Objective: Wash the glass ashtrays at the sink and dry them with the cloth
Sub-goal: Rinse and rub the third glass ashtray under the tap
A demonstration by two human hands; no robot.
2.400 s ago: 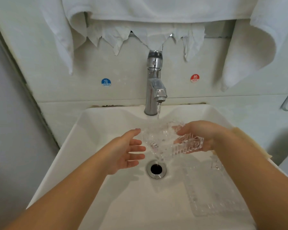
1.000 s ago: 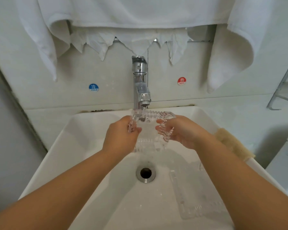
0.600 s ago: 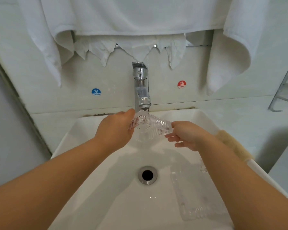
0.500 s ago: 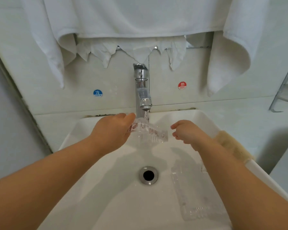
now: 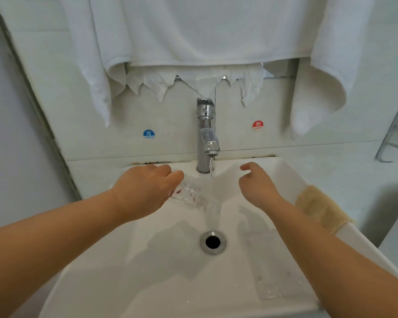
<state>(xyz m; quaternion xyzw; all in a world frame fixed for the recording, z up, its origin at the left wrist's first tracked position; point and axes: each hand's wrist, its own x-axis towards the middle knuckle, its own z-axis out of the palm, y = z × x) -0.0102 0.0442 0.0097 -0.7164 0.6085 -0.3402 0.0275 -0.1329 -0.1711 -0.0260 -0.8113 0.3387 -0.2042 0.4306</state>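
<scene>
My left hand (image 5: pixel 147 191) grips a clear ribbed glass ashtray (image 5: pixel 197 200) by its left edge, tilted under the running water from the chrome tap (image 5: pixel 206 134). My right hand (image 5: pixel 256 185) hovers to the right of the stream, fingers loosely curled, holding nothing and apart from the ashtray. A second clear glass ashtray (image 5: pixel 276 281) lies in the white sink (image 5: pixel 115 283) at the lower right, partly hidden by my right forearm. A white towel (image 5: pixel 205 31) hangs on the wall above the tap.
The drain (image 5: pixel 213 242) sits in the middle of the basin. A tan sponge (image 5: pixel 322 208) lies on the sink's right rim. Cold (image 5: pixel 149 134) and hot (image 5: pixel 257 125) stickers flank the tap. A metal rack (image 5: pixel 393 136) sticks out at the right wall.
My right hand let go of the ashtray and drew off to the right. My left hand alone now holds it, lower and tilted under the stream.
</scene>
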